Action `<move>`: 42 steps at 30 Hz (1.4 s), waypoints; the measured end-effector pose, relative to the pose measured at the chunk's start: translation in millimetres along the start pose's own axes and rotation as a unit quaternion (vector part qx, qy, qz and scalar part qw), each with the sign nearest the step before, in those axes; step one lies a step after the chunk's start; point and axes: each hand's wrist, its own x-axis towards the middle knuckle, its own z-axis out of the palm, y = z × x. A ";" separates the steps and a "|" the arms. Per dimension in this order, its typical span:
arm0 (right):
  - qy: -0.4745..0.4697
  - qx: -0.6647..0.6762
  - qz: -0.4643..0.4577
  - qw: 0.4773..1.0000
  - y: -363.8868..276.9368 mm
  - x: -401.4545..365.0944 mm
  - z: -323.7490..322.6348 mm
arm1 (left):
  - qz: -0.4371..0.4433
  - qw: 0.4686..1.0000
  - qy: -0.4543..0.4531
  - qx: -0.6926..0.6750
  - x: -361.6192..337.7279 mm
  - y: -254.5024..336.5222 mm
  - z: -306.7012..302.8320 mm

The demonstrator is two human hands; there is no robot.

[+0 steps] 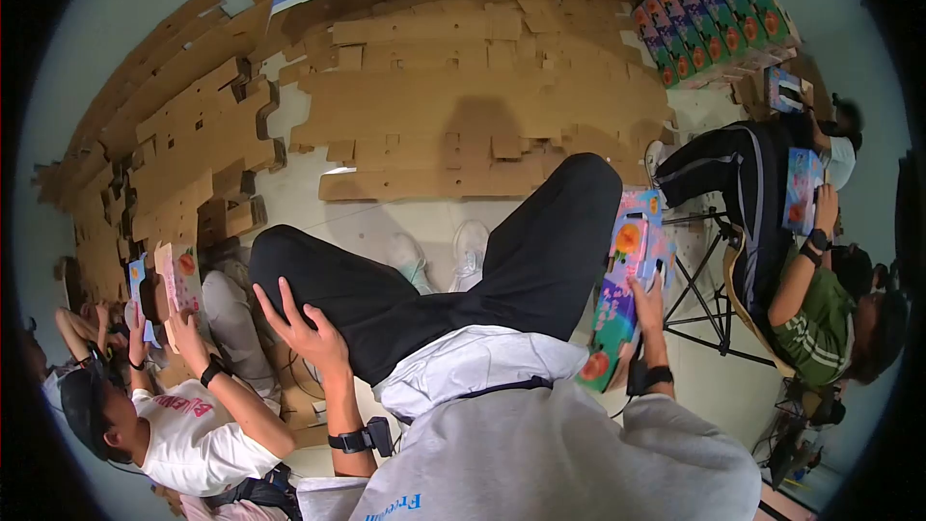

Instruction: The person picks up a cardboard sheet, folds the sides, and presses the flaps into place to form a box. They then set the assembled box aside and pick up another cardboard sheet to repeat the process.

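My left hand rests beside my left knee, its fingers spread and nothing in them. A long printed cardboard box, pink, blue and green with orange-red fruit pictures, stands lengthwise against the outside of my right thigh. My right hand grips this box by its right side, near the middle. The palm and part of the fingers' contact are hard to make out. My wrists each carry a black strap.
Flattened brown cardboard covers much of the floor ahead. Similar printed boxes stand in a row at the back right. On the left a co-worker holds a pink box; on the right another person holds a blue box near a black folding stool frame.
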 end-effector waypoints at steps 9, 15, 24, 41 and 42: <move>-0.122 -0.174 -0.071 0.975 96.0 184.7 12.2 | -0.018 1.000 0.005 0.010 -6.0 -8.4 -3.4; -0.294 -0.006 0.086 0.952 42.3 184.5 52.2 | -0.018 1.000 0.007 0.016 -5.9 -8.5 -1.2; -0.040 0.044 -0.257 0.965 -176.8 173.0 22.0 | -0.024 1.000 0.013 0.007 -5.8 -17.7 -4.3; -0.201 0.330 0.358 0.850 -66.8 164.1 361.9 | -0.040 0.995 0.020 0.086 -24.4 -51.3 -27.8; -0.203 0.405 0.341 0.824 -52.7 169.8 369.5 | -0.042 0.994 0.022 0.099 -24.4 -51.8 -28.4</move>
